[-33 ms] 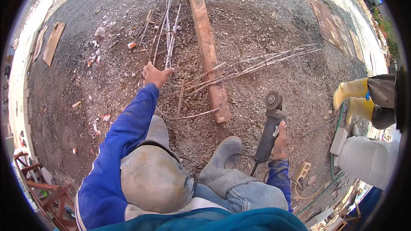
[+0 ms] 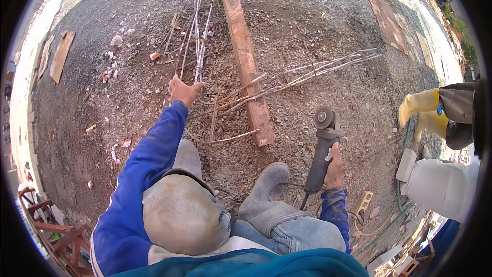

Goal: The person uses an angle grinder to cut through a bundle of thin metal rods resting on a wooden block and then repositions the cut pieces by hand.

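Gripping the angle grinder (image 2: 322,156) by its body, my right hand (image 2: 334,168) has it right of the timber beam (image 2: 246,61); over left, my left hand (image 2: 184,91), thumb spread, is at the near ends of thin rods (image 2: 199,66) on the gravel (image 2: 307,31), and I can't tell whether its fingers grasp one.

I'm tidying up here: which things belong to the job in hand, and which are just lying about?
Likely part of the job:
- grinder, in the right hand
- metal rods, by the left hand
- wooden beam, under some rods

Seemingly just lying about:
- board at far left
- pale stone
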Tool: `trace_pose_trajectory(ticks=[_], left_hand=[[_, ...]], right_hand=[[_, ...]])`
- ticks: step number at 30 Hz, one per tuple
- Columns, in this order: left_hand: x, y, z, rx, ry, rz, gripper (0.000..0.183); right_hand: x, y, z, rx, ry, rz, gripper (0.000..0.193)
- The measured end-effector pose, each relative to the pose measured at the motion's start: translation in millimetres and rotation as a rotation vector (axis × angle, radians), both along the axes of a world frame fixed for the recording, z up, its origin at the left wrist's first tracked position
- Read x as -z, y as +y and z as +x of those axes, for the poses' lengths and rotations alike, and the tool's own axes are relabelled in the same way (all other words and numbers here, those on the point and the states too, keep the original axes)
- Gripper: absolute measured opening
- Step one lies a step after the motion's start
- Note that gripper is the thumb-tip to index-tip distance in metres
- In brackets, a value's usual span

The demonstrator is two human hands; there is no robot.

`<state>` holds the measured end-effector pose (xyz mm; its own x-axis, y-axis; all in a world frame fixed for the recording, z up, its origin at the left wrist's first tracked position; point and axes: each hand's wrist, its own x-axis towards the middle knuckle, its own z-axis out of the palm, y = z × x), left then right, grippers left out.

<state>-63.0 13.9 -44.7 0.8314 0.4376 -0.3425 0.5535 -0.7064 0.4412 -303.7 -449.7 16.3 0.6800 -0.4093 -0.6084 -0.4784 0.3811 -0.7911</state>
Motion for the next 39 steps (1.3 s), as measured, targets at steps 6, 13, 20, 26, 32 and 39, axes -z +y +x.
trace_pose_trajectory(ticks=[6,13,20,26,32,39], left_hand=[[-13.7,7.7,9.2,0.075,0.136,0.038,0.114],[-8.9,19.4,13.1,0.261,0.004,0.168,0.101],[-1.9,49.3,34.4,0.053,0.159,-0.136,0.074],[25.8,99.8,46.0,-0.153,-0.056,-0.402,0.03],[-24.6,93.4,25.0,-0.275,-0.166,-0.7,0.006],[-53.4,29.0,-49.8,-0.53,-0.351,-0.893,0.019]], right_hand=[[17.3,-7.2,-14.7,0.091,0.007,0.099,0.041],[11.6,-15.0,-31.1,-0.035,0.117,-0.093,0.037],[20.8,-35.8,-51.7,0.067,0.123,-0.086,0.033],[34.4,-45.1,-69.9,0.12,0.108,0.043,0.035],[28.6,-42.8,-75.8,0.12,0.085,0.023,0.036],[28.4,-42.8,-75.9,0.158,0.168,0.036,0.036]])
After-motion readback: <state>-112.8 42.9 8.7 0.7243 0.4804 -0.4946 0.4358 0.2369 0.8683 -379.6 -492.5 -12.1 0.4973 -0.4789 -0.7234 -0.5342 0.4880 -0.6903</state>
